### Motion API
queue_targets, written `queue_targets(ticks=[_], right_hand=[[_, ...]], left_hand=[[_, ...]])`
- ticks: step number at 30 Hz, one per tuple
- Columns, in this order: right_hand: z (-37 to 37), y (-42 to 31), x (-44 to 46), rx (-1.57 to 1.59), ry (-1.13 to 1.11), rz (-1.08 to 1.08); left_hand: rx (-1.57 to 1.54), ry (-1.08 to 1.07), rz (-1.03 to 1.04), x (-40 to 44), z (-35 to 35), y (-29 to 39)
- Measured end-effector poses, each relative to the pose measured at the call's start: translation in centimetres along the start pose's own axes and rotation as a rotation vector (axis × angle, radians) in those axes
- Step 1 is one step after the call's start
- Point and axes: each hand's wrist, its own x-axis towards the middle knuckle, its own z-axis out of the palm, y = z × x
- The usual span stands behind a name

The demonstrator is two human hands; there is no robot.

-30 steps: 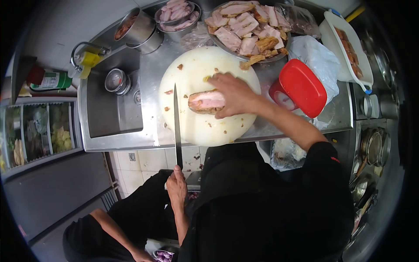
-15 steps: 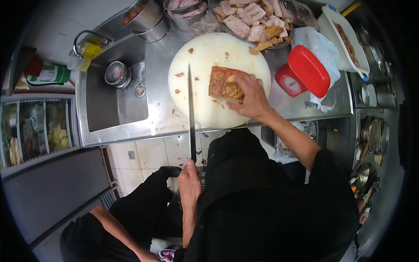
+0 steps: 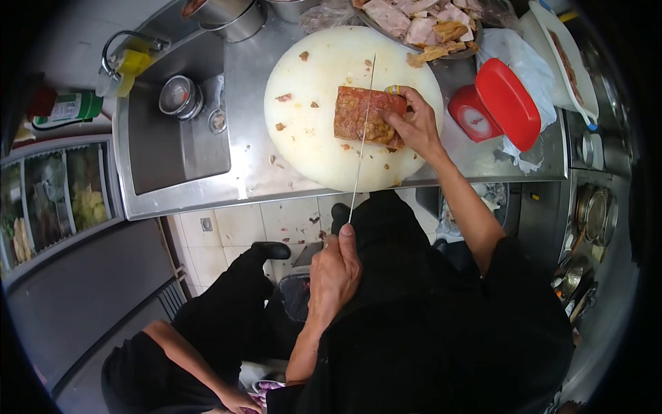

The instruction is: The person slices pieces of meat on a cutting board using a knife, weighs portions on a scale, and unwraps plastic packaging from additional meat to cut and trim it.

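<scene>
In my left hand [image 3: 334,269], wrapped round its handle, is a long thin-bladed knife [image 3: 362,148]. The blade is seen nearly edge-on and runs across the top of a reddish-brown block of roasted meat [image 3: 350,114]; whether it has cut in, I cannot tell. My right hand [image 3: 417,127] grips the meat's right end, fingers at the far side and thumb on top. Under the meat lies a round white cutting board [image 3: 296,155] with small brown scraps [image 3: 283,97] scattered on it.
Behind the board stands a tray of meat pieces [image 3: 420,27]. To the right are a red kitchen scale [image 3: 476,114] and a white tub [image 3: 583,86]. A steel sink [image 3: 155,162] lies left. Another person's hand [image 3: 238,400] is at lower left, beside a bowl.
The knife has moved right, from the board left of the meat to over the meat. My right hand has shifted to grip the meat's right end. The view has tilted slightly.
</scene>
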Motion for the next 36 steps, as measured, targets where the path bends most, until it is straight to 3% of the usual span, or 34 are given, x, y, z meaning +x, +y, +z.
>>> queue_targets(ticks=[2,9,18,34,36], right_hand=[[0.1,0.7,0.0,-0.085,0.018,0.008],[-1.2,2.0,1.5,0.248,0.033,0.124],[-2.6,2.1,3.1,0.215,0.008,0.095],[-2.0,2.3,3.6,0.268,-0.045,0.093],[-1.6,1.2,3.4,0.028,-0.058,-0.006]], left_hand=[[0.026,0.010,-0.003,0.3,0.4,0.5],[0.049,0.060,0.004,0.7,1.1,1.6],[0.113,0.012,-0.091,1.0,0.6,2.9],[0.154,0.045,-0.042,1.4,0.7,3.2],[0.164,0.053,-0.041,1.5,0.9,3.0]])
